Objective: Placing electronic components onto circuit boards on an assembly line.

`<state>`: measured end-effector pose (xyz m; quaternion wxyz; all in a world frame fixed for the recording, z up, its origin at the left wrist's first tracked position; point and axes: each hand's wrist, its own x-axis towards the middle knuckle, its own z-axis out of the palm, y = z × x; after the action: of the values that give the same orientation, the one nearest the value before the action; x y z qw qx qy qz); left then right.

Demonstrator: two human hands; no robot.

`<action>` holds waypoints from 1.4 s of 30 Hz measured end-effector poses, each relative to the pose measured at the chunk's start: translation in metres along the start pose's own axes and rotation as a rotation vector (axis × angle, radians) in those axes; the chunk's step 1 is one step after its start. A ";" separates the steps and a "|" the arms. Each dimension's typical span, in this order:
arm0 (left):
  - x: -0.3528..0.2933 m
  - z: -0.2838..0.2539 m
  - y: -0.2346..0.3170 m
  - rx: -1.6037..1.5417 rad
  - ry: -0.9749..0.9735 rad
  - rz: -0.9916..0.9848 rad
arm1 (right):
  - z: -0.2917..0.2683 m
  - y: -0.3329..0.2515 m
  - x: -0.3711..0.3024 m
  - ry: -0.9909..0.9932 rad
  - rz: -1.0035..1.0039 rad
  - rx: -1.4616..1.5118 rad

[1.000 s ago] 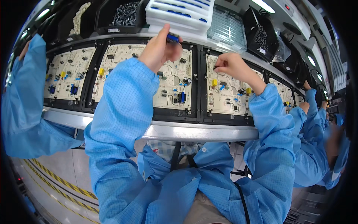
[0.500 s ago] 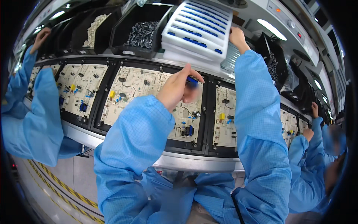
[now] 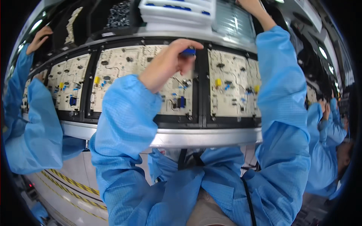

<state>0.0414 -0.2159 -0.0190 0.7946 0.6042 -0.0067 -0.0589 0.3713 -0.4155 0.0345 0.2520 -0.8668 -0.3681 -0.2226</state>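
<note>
My left hand hovers over a cream circuit board, its thumb and fingers closed on a small blue block-shaped component. The hand hides part of that board, which carries yellow, black and blue parts, including a blue part near its lower right corner. Stretched out far and to the right, my right hand is cut off by the upper edge, beyond a clear ribbed plastic tray. Its fingers are mostly out of sight. Between my forearms a second circuit board sits in a black frame.
A white foam tray with blue components stands behind the boards. To its left are bins with dark parts and cream parts. A metal rail edges the bench. Blue-sleeved co-workers stand on both sides; one's hand reaches toward the bins.
The view has shifted, so bench and boards sit higher in it. My right hand has moved from beside the foam tray to farther right. My left hand still holds the blue component.
</note>
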 end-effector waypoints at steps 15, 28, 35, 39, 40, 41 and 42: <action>-0.013 0.104 -0.005 0.728 -0.001 0.646 | -0.130 0.109 -0.286 0.120 0.405 0.157; -0.013 0.154 0.004 1.102 0.091 0.782 | -0.123 0.120 -0.290 0.098 0.320 0.077; 0.001 0.157 -0.010 1.110 -0.055 0.587 | -0.129 0.072 -0.281 0.343 0.422 0.187; 0.021 0.151 -0.026 1.167 -0.246 0.369 | -0.128 0.071 -0.277 0.305 0.460 0.243; 0.025 0.153 -0.028 1.244 -0.301 0.340 | -0.129 0.075 -0.276 0.310 0.422 0.211; 0.028 0.157 -0.030 1.289 -0.298 0.316 | -0.129 0.077 -0.278 0.308 0.386 0.180; 0.029 0.159 -0.033 1.289 -0.319 0.312 | -0.129 0.073 -0.278 0.315 0.395 0.166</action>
<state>0.0549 -0.3797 -0.0094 0.2642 0.9328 -0.2446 -0.0165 0.2251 -0.6827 -0.0443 0.4149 -0.8530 -0.1648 -0.2704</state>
